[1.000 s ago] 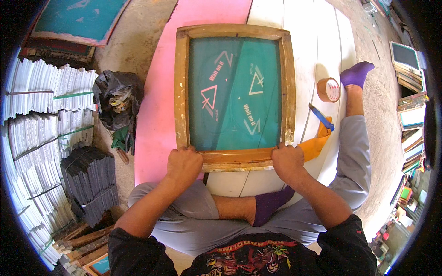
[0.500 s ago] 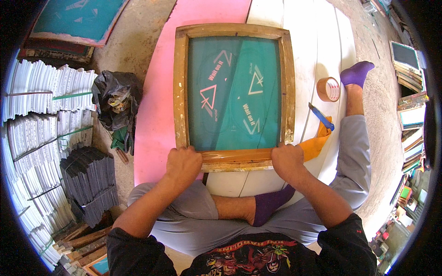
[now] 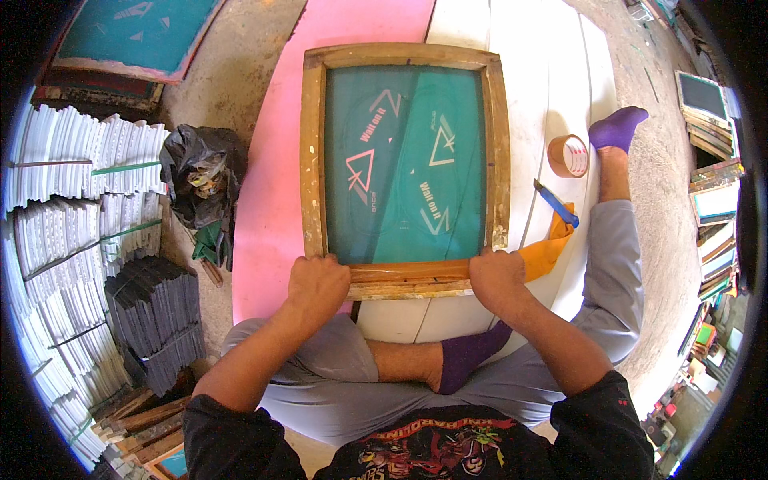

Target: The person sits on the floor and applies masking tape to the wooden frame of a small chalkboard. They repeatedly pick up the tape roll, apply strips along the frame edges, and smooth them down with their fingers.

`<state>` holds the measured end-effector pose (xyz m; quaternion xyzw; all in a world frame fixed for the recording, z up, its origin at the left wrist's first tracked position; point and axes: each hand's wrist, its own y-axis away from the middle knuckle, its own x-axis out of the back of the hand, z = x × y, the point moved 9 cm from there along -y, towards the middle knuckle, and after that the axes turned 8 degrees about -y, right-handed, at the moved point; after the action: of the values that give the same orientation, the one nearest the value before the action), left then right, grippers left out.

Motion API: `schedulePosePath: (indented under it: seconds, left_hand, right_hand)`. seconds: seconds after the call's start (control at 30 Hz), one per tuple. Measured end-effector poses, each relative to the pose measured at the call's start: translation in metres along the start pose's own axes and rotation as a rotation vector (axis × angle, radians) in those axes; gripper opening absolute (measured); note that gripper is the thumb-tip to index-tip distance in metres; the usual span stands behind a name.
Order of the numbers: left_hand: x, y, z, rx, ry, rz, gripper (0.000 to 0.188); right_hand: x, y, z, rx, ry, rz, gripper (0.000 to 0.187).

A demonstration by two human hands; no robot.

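Observation:
A wooden screen-printing frame (image 3: 314, 160) with teal mesh and pale printed shapes lies in front of me. Along its near rail runs a glossy strip of brown packing tape (image 3: 410, 271), stretched between my hands. At the near left corner, my left hand (image 3: 318, 280) is closed with the fingers curled, pinching the tape's left end. My right hand (image 3: 498, 280) is likewise closed on the right end, at the near right corner. The fingertips are partly hidden. Right of the frame lie a roll of brown tape (image 3: 558, 155), a blue cutter knife (image 3: 554, 201) and an orange cloth (image 3: 547, 250).
The frame rests on a pink and white board surface (image 3: 272, 184), my legs folded around its near side. Bundled white stacks (image 3: 60, 156), a dark stack (image 3: 156, 320) and a black plastic bag (image 3: 188, 204) stand left. Several more frames (image 3: 708, 120) lean at far right.

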<state>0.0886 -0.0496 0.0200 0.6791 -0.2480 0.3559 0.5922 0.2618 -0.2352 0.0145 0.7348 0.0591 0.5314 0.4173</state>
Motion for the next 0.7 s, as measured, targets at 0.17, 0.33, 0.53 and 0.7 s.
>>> schedulePosePath:
  seconds: [0.17, 0.33, 0.53, 0.7]
  left_hand:
    - [0.0040, -0.0009, 0.0010, -0.026, -0.015, 0.017, 0.011]
    - [0.0032, -0.0039, 0.0009, -0.038, -0.020, 0.004, 0.012]
    - [0.0021, -0.0047, 0.0013, -0.038, -0.037, -0.018, 0.014]
    - [0.0026, -0.0014, 0.0000, -0.015, -0.031, 0.007, 0.014]
  right_hand:
    - [0.0002, 0.0001, -0.0001, -0.003, 0.009, 0.009, 0.017]
    - [0.0015, -0.0002, -0.0010, 0.009, 0.019, 0.023, 0.017]
    - [0.0046, -0.0006, -0.0014, -0.007, 0.034, -0.008, 0.016]
    - [0.0014, -0.0005, 0.0004, -0.003, 0.030, 0.047, 0.017]
